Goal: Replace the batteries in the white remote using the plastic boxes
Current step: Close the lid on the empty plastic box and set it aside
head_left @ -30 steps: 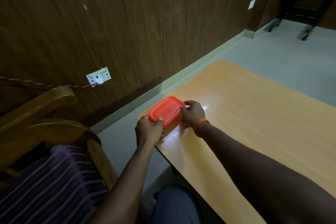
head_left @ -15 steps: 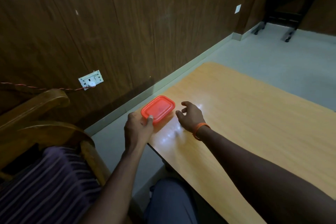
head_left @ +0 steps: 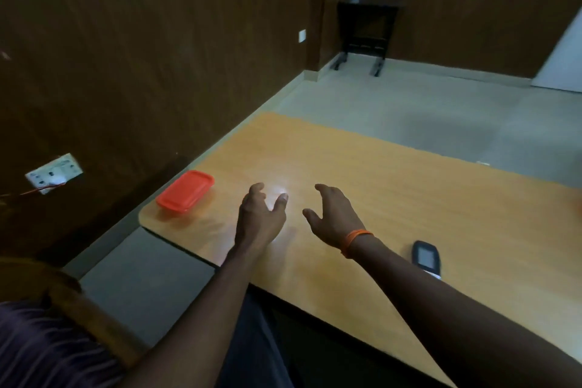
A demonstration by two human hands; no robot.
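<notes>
So I've got both hands over the worktop (head_left: 409, 186), left hand (head_left: 259, 217) and right hand (head_left: 333, 217), each grip spread, holding nothing. Red-lidded box (head_left: 185, 190) sits shut near the left corner.

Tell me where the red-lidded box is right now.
In the head view the red-lidded box sits lid-on at the table's near-left corner, by the wall, left of the empty left hand and untouched.

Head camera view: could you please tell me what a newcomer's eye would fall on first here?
The bright red plastic box, lid on, sits alone at the table's near left corner. Both bare hands hover open and empty over the glossy middle of the table, the left hand beside the right hand, which wears an orange wristband. A dark-faced remote lies by the right forearm.
</notes>
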